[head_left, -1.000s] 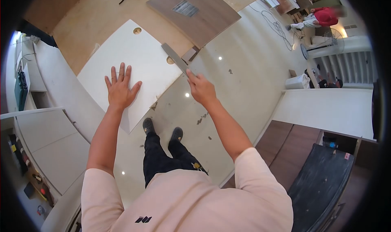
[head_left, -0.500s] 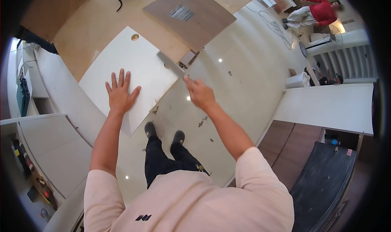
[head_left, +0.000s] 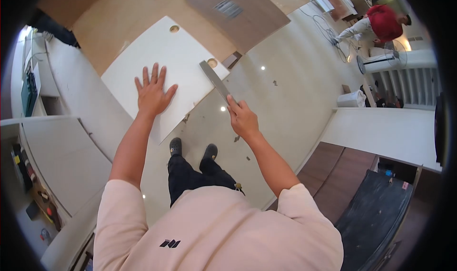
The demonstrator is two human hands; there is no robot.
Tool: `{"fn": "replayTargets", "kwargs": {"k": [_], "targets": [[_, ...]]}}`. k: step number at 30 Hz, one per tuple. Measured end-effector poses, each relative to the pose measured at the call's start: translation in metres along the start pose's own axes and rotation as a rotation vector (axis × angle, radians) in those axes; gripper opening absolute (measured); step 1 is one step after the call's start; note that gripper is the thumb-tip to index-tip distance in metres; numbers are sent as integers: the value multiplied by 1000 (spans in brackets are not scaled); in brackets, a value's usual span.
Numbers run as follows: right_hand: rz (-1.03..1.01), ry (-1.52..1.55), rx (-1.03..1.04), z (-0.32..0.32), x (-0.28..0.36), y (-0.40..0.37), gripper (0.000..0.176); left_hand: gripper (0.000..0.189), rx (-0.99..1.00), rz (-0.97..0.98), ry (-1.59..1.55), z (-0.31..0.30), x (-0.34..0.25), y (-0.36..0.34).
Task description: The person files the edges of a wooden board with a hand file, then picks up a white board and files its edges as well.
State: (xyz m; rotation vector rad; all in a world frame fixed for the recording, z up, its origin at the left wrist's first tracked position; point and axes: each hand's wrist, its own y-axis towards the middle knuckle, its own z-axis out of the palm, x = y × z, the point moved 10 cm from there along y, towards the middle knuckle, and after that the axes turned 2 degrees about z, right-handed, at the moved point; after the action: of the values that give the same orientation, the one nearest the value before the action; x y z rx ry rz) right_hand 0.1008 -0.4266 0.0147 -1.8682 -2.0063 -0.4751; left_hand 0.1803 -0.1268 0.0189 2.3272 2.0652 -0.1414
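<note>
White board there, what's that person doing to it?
A person is standing over the white board, which lies flat on a tan worktop. Their left hand presses down on it with the fingers spread. Their right hand grips a long flat grey tool, whose far end sits at the board's edge, beside a round hole. Far off, another person in red is bending over.
</note>
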Motion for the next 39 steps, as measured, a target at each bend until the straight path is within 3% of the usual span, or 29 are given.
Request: {"fn": "replayTargets", "kwargs": {"k": [7, 10, 13, 16, 19, 22, 25, 28, 34, 39], "targets": [[13, -70, -112, 3, 25, 46, 40, 80, 66, 9, 21, -2, 0, 4], [60, -5, -110, 9, 25, -25, 37, 80, 100, 1, 1, -1, 1, 5], [123, -21, -70, 23, 29, -31, 37, 80, 104, 7, -31, 1, 2, 5], [99, -93, -134, 20, 39, 35, 41, 80, 112, 23, -35, 1, 2, 4], [90, -151, -147, 27, 49, 17, 41, 79, 130, 73, -48, 3, 4, 5], [105, -7, -124, 43, 66, -74, 37, 77, 93, 116, -81, 8, 9, 2], [132, 14, -106, 45, 77, -69, 38, 74, 86, 99, -10, 7, 7, 1], [126, -31, -90, 40, 83, -5, 41, 72, 46, 121, -9, 9, 7, 0], [150, 104, -20, 37, 74, -99, 37, 67, 23, 122, -46, 4, 14, -8], [89, 7, -59, 45, 82, -21, 39, 65, -40, 178, -20, 6, 14, -9]]}}
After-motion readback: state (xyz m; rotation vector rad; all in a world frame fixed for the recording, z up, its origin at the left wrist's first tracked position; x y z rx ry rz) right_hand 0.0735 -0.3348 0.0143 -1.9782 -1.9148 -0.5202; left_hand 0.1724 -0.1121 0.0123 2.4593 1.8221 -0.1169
